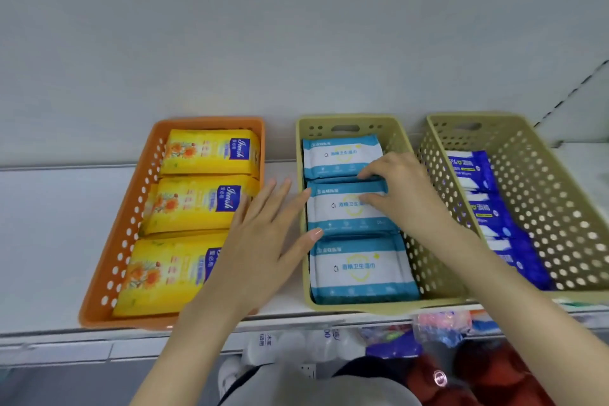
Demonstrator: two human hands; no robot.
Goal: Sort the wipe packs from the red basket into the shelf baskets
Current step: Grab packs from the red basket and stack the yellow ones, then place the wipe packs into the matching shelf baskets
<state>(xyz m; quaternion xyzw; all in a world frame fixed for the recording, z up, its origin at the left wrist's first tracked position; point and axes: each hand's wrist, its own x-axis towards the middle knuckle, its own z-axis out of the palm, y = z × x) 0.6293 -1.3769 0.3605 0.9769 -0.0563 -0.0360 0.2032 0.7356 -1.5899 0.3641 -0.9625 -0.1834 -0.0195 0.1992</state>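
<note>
**Three shelf baskets filled, both hands at the middle one**

Much of the lower edge is blurred and cut off: the red basket [474, 379] shows only as a red smear at bottom right, below the middle basket, and what it contains cannot be made out; packets on the lower shelf [389, 344] under the middle basket are too blurred to name; the right basket's near end is hidden behind the right forearm.

The middle basket [304, 208], pale yellow-green and perforated, holds three white-and-teal wipe packs in a row from back to front; the middle teal pack [342, 211] lies between the other two, touching both. The right hand [405, 194] rests fingers-down on that pack and on the seam with the pack behind it, fingers bent and pressing on top; whether it truly grips anything cannot be told. The left hand [263, 241] is spread open and flat, gripping nothing; its fingertips reach over the middle basket's left rim, the thumb touching the near-left corner of the middle teal pack.

Left of the middle basket, the orange basket [112, 241] holds three yellow wipe packs [197, 204] in a row, the nearest partly hidden by the left wrist. Right of the middle basket, the right basket [553, 208] holds dark blue wipe packs [484, 217] overlapping along its left side; their count is unclear.
</note>
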